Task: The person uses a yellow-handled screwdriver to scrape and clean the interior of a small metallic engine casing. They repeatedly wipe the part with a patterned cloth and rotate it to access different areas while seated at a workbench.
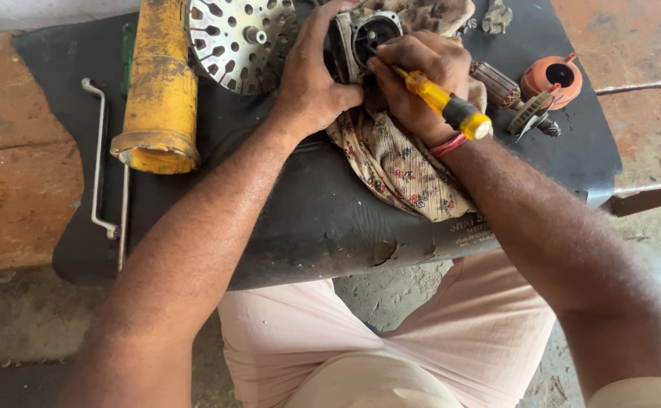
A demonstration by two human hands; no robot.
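My left hand (311, 75) grips a dark metal motor housing (368, 34) that rests on a flowered cloth (398, 162). My right hand (417, 83) is closed around a screwdriver with a yellow and black handle (445, 104); its tip points into the housing and is hidden behind my fingers. Both hands sit close together at the top middle of the black rubber mat (308, 211).
A perforated round metal disc (236, 38) lies left of the housing, and a worn yellow cylinder (158, 91) further left. A bent metal rod (98, 151) lies near the mat's left edge. An armature (508, 94) and an orange cap (553, 75) sit at right.
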